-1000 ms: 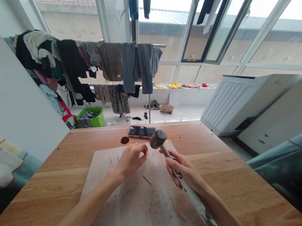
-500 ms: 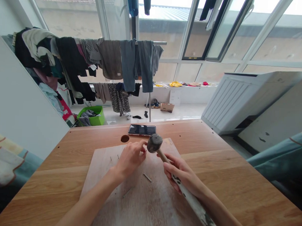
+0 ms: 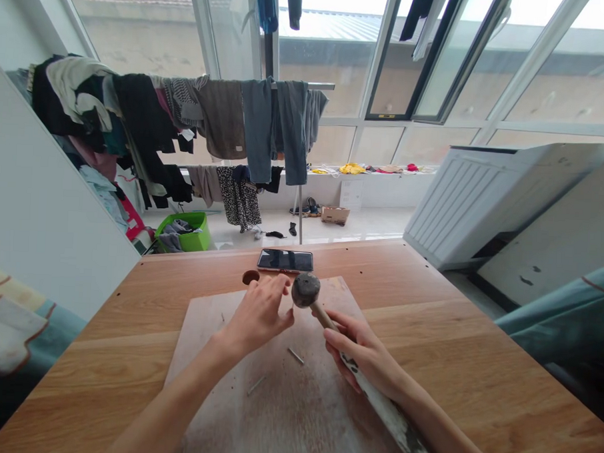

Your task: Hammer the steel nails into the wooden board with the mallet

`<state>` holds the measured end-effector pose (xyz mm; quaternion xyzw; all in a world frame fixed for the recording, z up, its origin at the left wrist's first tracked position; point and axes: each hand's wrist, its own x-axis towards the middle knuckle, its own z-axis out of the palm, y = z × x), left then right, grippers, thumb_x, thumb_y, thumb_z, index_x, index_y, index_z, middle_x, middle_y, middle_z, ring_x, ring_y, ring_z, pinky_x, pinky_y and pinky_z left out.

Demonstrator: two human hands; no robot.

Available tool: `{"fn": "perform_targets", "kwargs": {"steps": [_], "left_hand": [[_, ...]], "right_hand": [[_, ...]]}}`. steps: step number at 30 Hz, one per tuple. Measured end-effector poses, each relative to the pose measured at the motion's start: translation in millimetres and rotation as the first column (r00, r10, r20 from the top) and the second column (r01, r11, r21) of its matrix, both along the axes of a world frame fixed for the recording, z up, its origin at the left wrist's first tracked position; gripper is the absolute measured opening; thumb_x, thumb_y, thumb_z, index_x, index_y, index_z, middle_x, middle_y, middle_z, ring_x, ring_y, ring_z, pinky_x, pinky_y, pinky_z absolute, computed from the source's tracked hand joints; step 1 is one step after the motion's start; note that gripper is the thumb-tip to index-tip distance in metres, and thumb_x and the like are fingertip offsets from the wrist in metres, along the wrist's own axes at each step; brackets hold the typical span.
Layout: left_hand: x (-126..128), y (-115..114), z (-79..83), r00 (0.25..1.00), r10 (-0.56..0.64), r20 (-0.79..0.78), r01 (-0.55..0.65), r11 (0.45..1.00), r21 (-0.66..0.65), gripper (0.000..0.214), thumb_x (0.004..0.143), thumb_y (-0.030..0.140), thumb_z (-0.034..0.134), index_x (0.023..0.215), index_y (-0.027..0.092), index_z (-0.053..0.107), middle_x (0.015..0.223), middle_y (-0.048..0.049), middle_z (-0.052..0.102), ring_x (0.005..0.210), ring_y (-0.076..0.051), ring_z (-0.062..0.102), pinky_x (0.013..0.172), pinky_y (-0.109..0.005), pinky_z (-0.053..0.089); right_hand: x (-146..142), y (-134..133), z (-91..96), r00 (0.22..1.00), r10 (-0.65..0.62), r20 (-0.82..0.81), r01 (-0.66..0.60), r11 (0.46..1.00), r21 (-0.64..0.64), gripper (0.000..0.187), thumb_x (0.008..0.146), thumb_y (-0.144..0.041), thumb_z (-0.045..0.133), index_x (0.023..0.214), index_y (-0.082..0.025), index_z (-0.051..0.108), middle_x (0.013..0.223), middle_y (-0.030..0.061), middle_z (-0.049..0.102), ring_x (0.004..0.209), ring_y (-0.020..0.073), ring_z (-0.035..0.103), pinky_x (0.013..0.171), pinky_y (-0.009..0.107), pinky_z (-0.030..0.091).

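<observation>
My right hand [image 3: 359, 346] is wrapped round the pale, worn handle of a rubber mallet [image 3: 306, 291], whose dark head is raised above a whitish wooden board [image 3: 283, 419]. Just left of that head is my left hand [image 3: 258, 311], its thumb and fingers apart. A thin upright nail seems to show by the thumb tip, partly hidden by the mallet. Nearer to me, one loose nail [image 3: 295, 356] lies on the board, with another nail [image 3: 256, 385] to its lower left. A small nail [image 3: 222, 317] stands in the board left of my left hand.
The board rests on a wooden tabletop [image 3: 426, 365]. A phone [image 3: 285, 260] lies beyond the board, close to a round hole [image 3: 250, 277] in the tabletop. Behind the table are a clothes rack with laundry [image 3: 219, 119], a green basket [image 3: 196, 238] and a white ribbed appliance [image 3: 458, 193].
My left thumb and fingers have spread apart from their pinch near the mallet head. The mallet head has shifted slightly left and down.
</observation>
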<state>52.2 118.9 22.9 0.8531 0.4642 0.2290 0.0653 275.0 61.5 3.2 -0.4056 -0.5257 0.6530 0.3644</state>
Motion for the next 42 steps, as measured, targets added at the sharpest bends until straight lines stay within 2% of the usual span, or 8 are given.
{"fn": "perform_targets", "kwargs": {"steps": [4, 6, 8, 16, 21, 23, 30, 42], "left_hand": [[-3.1, -19.1, 19.3, 0.961, -0.205, -0.187, 0.194, 0.978, -0.078, 0.019, 0.077, 0.017, 0.065, 0.094, 0.021, 0.057, 0.102, -0.0045, 0.06, 0.095, -0.024, 0.059, 0.081, -0.036, 0.048], [2.4, -30.6, 21.6, 0.902, -0.341, -0.265, 0.311, 0.939, -0.149, 0.014, 0.077, 0.016, 0.066, 0.088, 0.021, 0.06, 0.1, -0.0047, 0.061, 0.094, -0.023, 0.06, 0.08, -0.035, 0.049], [10.9, -39.2, 19.2, 0.868, -0.373, -0.328, 0.343, 0.928, -0.147, 0.007, 0.077, 0.015, 0.067, 0.081, 0.019, 0.062, 0.095, -0.0057, 0.063, 0.092, -0.024, 0.061, 0.078, -0.036, 0.049], [16.0, -33.6, 14.5, 0.872, -0.386, -0.301, 0.355, 0.922, -0.154, 0.01, 0.081, 0.01, 0.061, 0.077, 0.018, 0.062, 0.078, -0.0028, 0.068, 0.075, -0.021, 0.065, 0.072, -0.034, 0.05], [18.0, -7.8, 10.5, 0.954, -0.263, 0.146, 0.279, 0.954, -0.108, 0.024, 0.088, 0.01, 0.058, 0.109, 0.021, 0.065, 0.093, -0.0013, 0.072, 0.085, -0.017, 0.067, 0.078, -0.03, 0.052], [23.8, 4.5, 3.5, 0.948, -0.212, 0.236, 0.231, 0.971, -0.056, 0.022, 0.09, 0.012, 0.059, 0.107, 0.022, 0.068, 0.098, -0.0028, 0.073, 0.089, -0.018, 0.067, 0.081, -0.031, 0.052], [33.7, 21.2, -17.0, 0.982, -0.157, 0.104, 0.156, 0.988, 0.019, 0.014, 0.087, 0.009, 0.066, 0.093, 0.021, 0.07, 0.093, -0.0027, 0.076, 0.087, -0.021, 0.069, 0.082, -0.035, 0.048], [34.5, 17.2, -21.4, 0.988, -0.093, 0.125, 0.097, 0.995, -0.026, 0.012, 0.087, 0.01, 0.066, 0.088, 0.022, 0.068, 0.088, -0.0001, 0.075, 0.082, -0.019, 0.069, 0.079, -0.032, 0.046]], "right_hand": [[2.0, 2.8, 3.6, 0.993, -0.106, -0.049, 0.106, 0.994, -0.008, 0.055, 0.087, -0.05, 0.066, 0.13, -0.019, 0.055, 0.064, -0.0074, 0.052, 0.033, 0.0056, 0.045, 0.026, 0.015, 0.036], [2.6, 4.3, 4.9, 0.988, -0.14, -0.07, 0.14, 0.99, -0.005, 0.056, 0.086, -0.049, 0.067, 0.13, -0.018, 0.055, 0.063, -0.0077, 0.052, 0.033, 0.0054, 0.044, 0.026, 0.015, 0.035], [2.9, 5.7, 5.5, 0.984, -0.16, -0.081, 0.161, 0.987, 0.001, 0.058, 0.084, -0.049, 0.068, 0.13, -0.018, 0.055, 0.062, -0.0079, 0.052, 0.032, 0.0053, 0.043, 0.026, 0.015, 0.034], [3.8, 9.1, 3.4, 0.975, -0.191, -0.113, 0.193, 0.981, 0.011, 0.056, 0.084, -0.048, 0.068, 0.129, -0.018, 0.055, 0.062, -0.0081, 0.052, 0.032, 0.0053, 0.043, 0.026, 0.016, 0.034], [6.0, 10.3, 2.0, 0.964, -0.217, -0.153, 0.221, 0.975, 0.008, 0.051, 0.085, -0.046, 0.067, 0.127, -0.019, 0.056, 0.063, -0.0083, 0.052, 0.032, 0.0054, 0.044, 0.026, 0.016, 0.035], [6.7, 11.0, 1.7, 0.959, -0.229, -0.166, 0.235, 0.972, 0.014, 0.05, 0.085, -0.046, 0.067, 0.127, -0.02, 0.056, 0.063, -0.0083, 0.052, 0.032, 0.0055, 0.044, 0.027, 0.016, 0.036], [6.6, 12.6, 2.8, 0.948, -0.255, -0.191, 0.261, 0.965, 0.006, 0.048, 0.086, -0.045, 0.066, 0.126, -0.019, 0.056, 0.061, -0.0088, 0.052, 0.033, 0.0055, 0.043, 0.026, 0.016, 0.037], [8.1, 10.5, 3.6, 0.962, -0.197, -0.187, 0.206, 0.978, 0.031, 0.043, 0.09, -0.04, 0.063, 0.127, -0.02, 0.056, 0.063, -0.0089, 0.052, 0.033, 0.0048, 0.045, 0.027, 0.014, 0.039]]}}
